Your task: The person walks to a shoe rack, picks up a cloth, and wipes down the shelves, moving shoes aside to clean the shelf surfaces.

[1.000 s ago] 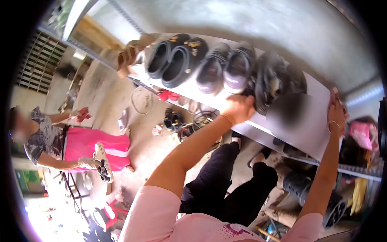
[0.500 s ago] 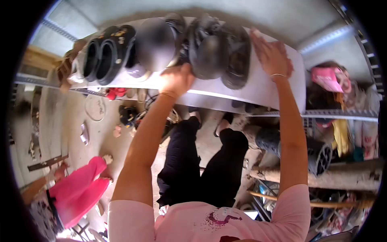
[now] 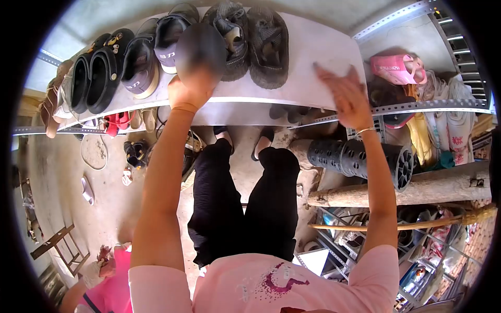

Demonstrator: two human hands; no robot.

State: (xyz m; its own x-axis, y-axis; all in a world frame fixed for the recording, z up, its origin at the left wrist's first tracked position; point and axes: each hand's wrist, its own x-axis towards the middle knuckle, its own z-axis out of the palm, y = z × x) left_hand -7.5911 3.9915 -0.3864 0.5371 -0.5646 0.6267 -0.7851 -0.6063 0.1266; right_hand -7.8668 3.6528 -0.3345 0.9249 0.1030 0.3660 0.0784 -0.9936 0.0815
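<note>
My left hand (image 3: pixel 189 95) is at the front edge of the white shelf board (image 3: pixel 312 83), among the row of shoes. A blurred dark oval patch covers its fingers, so their grip is hidden. Beside it stand a dark shoe with pale lettering (image 3: pixel 140 68) and its similar mate (image 3: pixel 175 32). To its right are two dark lace-up sneakers, one (image 3: pixel 235 60) partly behind the blur and the other (image 3: pixel 269 49) fully visible. Over the right part of the board, my right hand (image 3: pixel 348 99) is open, its fingers spread and slightly smeared, with nothing visible in it.
Black clogs (image 3: pixel 103 75) and brown sandals (image 3: pixel 53 101) occupy the board's left end. A pink bag (image 3: pixel 399 69) sits on the right shelf. Below lie a black perforated cylinder (image 3: pixel 360 159) and a log (image 3: pixel 412 189). Someone in pink clothing (image 3: pixel 112 284) is at lower left.
The view has shifted, and the shoes appear farther left. My right hand has drawn back from the board's surface towards its front edge. My left hand has moved left, its fingers now behind the blur.
</note>
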